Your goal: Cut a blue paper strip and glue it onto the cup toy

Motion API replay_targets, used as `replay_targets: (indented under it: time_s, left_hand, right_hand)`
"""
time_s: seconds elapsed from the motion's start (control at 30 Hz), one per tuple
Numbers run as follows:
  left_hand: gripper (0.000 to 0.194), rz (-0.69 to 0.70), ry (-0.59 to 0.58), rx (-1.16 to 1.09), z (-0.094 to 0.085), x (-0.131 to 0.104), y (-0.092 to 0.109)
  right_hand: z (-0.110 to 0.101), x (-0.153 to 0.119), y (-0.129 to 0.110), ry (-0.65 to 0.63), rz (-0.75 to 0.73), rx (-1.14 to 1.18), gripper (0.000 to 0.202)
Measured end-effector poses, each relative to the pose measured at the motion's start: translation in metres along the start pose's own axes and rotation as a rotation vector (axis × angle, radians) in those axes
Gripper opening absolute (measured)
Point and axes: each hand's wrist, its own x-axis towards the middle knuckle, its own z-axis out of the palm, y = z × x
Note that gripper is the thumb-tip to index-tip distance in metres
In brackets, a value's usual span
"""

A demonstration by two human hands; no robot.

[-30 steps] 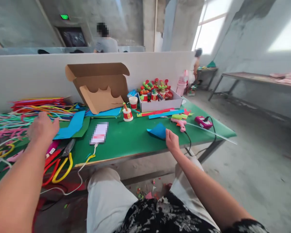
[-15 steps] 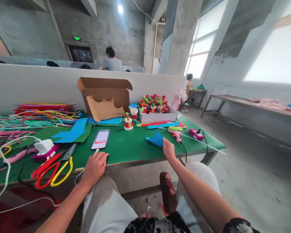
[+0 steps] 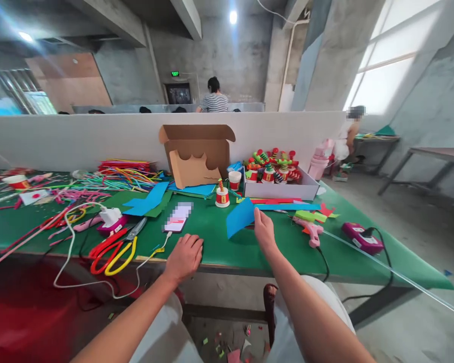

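My right hand (image 3: pixel 265 229) pinches the right edge of a blue sheet of paper (image 3: pixel 240 218), which is raised and tilted above the green table (image 3: pixel 212 247). Palm down at the table's front edge, my left hand (image 3: pixel 184 257) rests with its fingers laid on the surface and holds nothing. Just beyond it lies a phone (image 3: pixel 177 218) with a white cable plugged in. A small red and white paper-cup figure (image 3: pixel 222 195) with coiled arms stands behind the blue paper. To the right of my right hand is a pink glue gun (image 3: pixel 312 231).
Scissors (image 3: pixel 115 252) with red and yellow handles lie at left, near a purple power socket (image 3: pixel 111 224). Colourful pipe cleaners (image 3: pixel 124 176) are heaped behind. A box (image 3: pixel 280 190) of cup figures, an open cardboard box (image 3: pixel 200 141) and a clear glue stick (image 3: pixel 386 269) are also around.
The view has swung left and the scene has shifted right. The blue paper has been lifted and turned, showing more of its face. My left hand stays on the table edge.
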Motion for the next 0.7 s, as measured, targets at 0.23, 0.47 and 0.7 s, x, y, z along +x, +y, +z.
replay_targets:
  time_s: [0.23, 0.47, 0.7]
  left_hand:
    - [0.030, 0.026, -0.012, 0.020, -0.002, -0.002, -0.003]
    - [0.029, 0.016, -0.041, 0.044, -0.004, 0.000, -0.003]
    - [0.026, 0.036, -0.006, 0.051, -0.008, 0.002, 0.000]
  right_hand:
    - [-0.009, -0.005, -0.007, -0.034, -0.126, -0.055, 0.050]
    - [-0.033, -0.010, 0.003, 0.023, 0.054, 0.161, 0.052]
    - [-0.041, -0.013, -0.008, -0.032, 0.170, 0.319, 0.050]
